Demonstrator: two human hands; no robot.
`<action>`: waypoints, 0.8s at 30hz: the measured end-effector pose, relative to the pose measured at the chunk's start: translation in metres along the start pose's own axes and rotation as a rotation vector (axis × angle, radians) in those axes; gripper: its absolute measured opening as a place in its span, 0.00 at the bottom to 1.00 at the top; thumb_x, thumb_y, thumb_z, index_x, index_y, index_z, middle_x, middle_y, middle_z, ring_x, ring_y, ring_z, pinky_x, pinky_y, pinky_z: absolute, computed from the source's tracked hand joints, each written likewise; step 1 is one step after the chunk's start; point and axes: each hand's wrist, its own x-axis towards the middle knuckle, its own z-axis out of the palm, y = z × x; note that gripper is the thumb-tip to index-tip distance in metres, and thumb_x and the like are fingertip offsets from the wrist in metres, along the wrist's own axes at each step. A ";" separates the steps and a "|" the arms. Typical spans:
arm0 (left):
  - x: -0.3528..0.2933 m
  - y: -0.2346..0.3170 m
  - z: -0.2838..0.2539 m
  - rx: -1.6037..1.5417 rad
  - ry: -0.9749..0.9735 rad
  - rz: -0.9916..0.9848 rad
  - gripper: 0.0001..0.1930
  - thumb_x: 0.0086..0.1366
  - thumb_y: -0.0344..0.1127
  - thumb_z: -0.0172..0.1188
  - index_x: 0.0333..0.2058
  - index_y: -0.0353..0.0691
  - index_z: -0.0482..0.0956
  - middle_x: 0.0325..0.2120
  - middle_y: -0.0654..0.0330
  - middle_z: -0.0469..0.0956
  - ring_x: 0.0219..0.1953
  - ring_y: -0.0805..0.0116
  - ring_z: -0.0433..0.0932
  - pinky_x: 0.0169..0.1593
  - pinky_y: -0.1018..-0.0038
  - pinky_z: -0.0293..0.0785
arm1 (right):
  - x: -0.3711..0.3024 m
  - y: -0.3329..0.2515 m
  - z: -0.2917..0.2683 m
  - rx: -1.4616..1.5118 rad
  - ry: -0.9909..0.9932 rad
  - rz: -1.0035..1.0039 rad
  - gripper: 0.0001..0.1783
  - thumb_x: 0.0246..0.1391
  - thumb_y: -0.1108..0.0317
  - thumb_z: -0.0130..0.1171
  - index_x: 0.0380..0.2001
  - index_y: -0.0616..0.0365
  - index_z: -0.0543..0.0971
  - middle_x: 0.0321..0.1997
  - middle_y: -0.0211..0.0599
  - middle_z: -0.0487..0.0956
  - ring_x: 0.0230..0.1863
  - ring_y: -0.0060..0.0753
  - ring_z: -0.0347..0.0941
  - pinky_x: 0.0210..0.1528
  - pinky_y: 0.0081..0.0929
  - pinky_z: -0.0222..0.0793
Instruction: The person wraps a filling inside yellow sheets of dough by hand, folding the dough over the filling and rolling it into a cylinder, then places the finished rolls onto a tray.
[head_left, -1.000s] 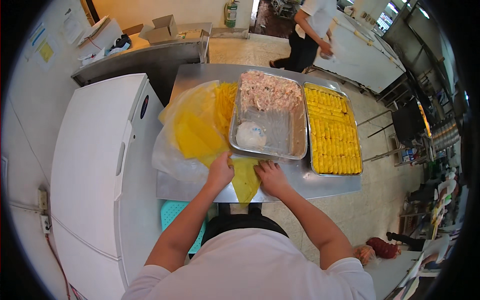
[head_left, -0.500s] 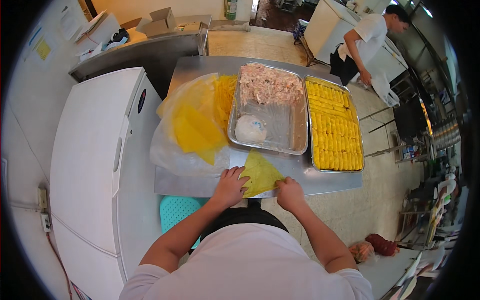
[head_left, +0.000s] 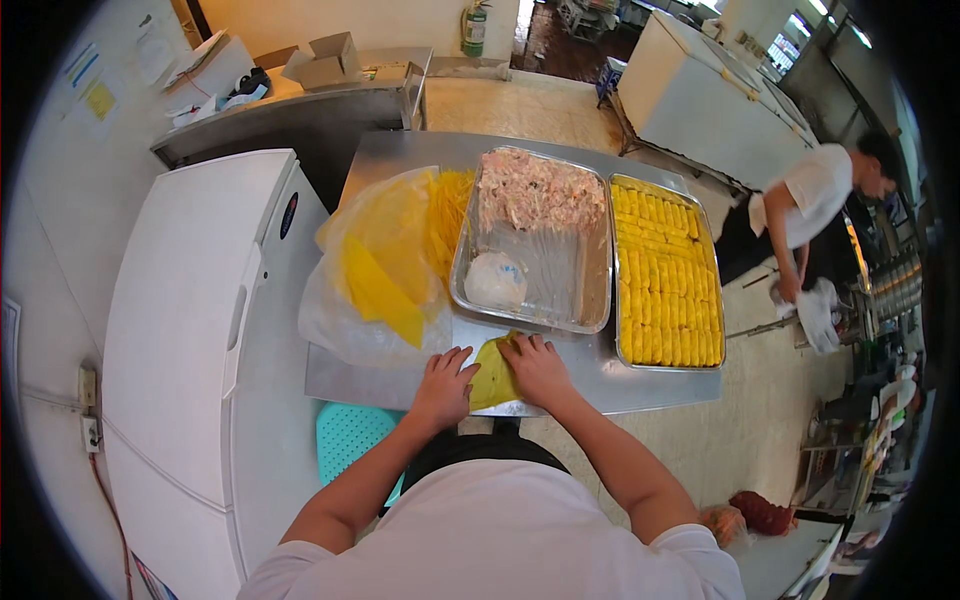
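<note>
Both my hands are down on the yellow wrapper, which lies flat at the near edge of the steel counter, right in front of me. Left hand sits on the wrapper's left side, fingers spread and pressing flat; no closed grip, palm down, nothing held. Right hand lies over the wrapper's right part & top corner, fingers bent over the sheet. Can't tell if that grip pinches the edge or only presses on it. The two hands are just beside each other, wrapper showing between them.

Just beyond the wrapper is the steel tray, w/ pale shredded filling piled in its far half and a whitish lump in clear film in the near left corner. To its right, touching side by side, a second tray of yellow rolls packed in rows. To the left, a clear plastic bag w/ a stack of yellow sheets on the counter.

White chest freezer stands left of the counter. Teal perforated stool shows below the counter edge. Another person in a white shirt bends over well off to the right.
</note>
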 end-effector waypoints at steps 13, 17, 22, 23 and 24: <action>-0.001 -0.001 0.002 -0.007 0.132 0.003 0.24 0.58 0.29 0.63 0.55 0.47 0.86 0.69 0.48 0.73 0.72 0.45 0.69 0.74 0.40 0.60 | 0.017 0.010 -0.033 0.130 -0.121 0.428 0.29 0.57 0.65 0.61 0.63 0.58 0.79 0.57 0.59 0.80 0.46 0.67 0.83 0.50 0.60 0.81; 0.000 -0.002 0.005 -0.022 0.159 -0.006 0.22 0.60 0.33 0.67 0.55 0.48 0.86 0.68 0.49 0.73 0.71 0.45 0.70 0.74 0.41 0.61 | 0.030 0.027 -0.089 0.318 0.008 0.301 0.21 0.62 0.62 0.64 0.54 0.61 0.84 0.48 0.57 0.85 0.46 0.63 0.84 0.49 0.56 0.81; 0.005 0.004 -0.002 0.017 0.172 -0.011 0.22 0.59 0.40 0.73 0.53 0.51 0.88 0.67 0.50 0.76 0.70 0.47 0.72 0.73 0.43 0.64 | 0.126 0.109 -0.089 0.417 0.267 0.090 0.23 0.65 0.65 0.62 0.61 0.63 0.82 0.56 0.59 0.85 0.57 0.63 0.82 0.61 0.50 0.77; 0.005 0.004 -0.003 0.023 0.176 -0.023 0.22 0.59 0.40 0.73 0.53 0.51 0.88 0.67 0.50 0.76 0.70 0.47 0.72 0.73 0.43 0.64 | 0.152 0.116 -0.086 0.459 0.230 0.055 0.25 0.66 0.66 0.62 0.63 0.63 0.80 0.59 0.59 0.84 0.60 0.63 0.81 0.63 0.50 0.75; 0.004 0.004 -0.003 0.027 0.174 -0.028 0.22 0.59 0.40 0.73 0.53 0.51 0.88 0.67 0.51 0.76 0.70 0.47 0.73 0.73 0.43 0.64 | 0.176 0.121 -0.084 0.498 0.194 0.023 0.26 0.66 0.66 0.61 0.65 0.63 0.78 0.61 0.60 0.83 0.62 0.64 0.79 0.65 0.49 0.74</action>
